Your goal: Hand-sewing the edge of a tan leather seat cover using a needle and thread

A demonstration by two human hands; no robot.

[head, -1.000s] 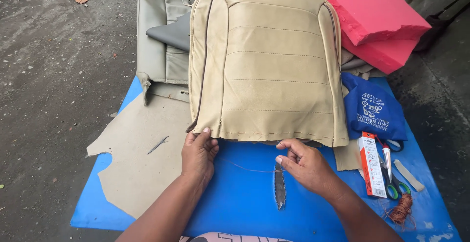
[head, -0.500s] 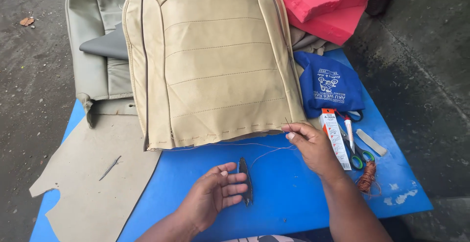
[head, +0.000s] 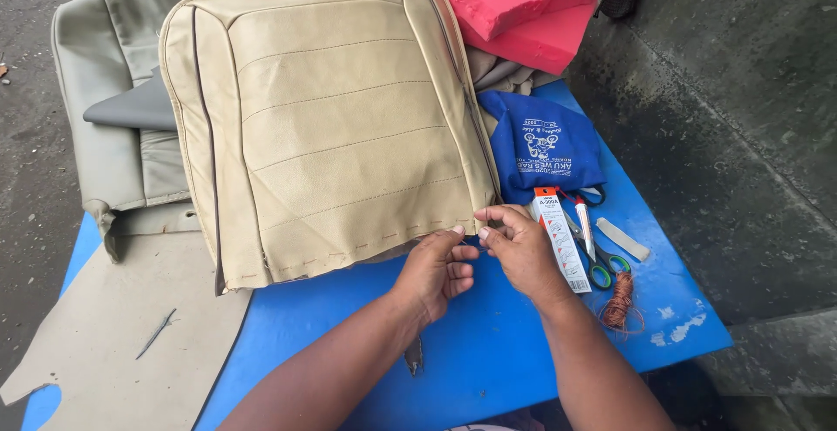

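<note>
Both hands meet at the lower right corner of the beige seat cover point(head: 336, 126). The left hand point(head: 436, 270) has its fingers curled with the fingertips up against the cover's stitched bottom edge, and the right hand point(head: 519, 248) pinches thumb to forefinger just beside that corner; whether a thread or needle sits in the pinch is too small to tell. The cover lies flat on the blue worktop point(head: 488, 344), its top reaching over a grey seat cover point(head: 113, 152) behind it.

The cover looks like soft, padded vinyl over foam: light, floppy as a sheet, fairly smooth and not fragile. It would likely sag if lifted by one point, so the firmer seamed hem along the bottom, or the piped side edges, seems the best place to take hold.

To the right of the cover lie a blue cloth bag point(head: 540, 148), a narrow white-and-orange packet point(head: 561, 239), green-handled scissors point(head: 602, 261) and a coil of brown cord point(head: 619, 300). Left of it lies a tan cut panel point(head: 131, 335); pink foam blocks point(head: 523, 4) sit beyond its top right.

Half a second ago the left hand lay lower on the worktop by a dark slim tool; it has since come up to the hem, beside the right hand.
</note>
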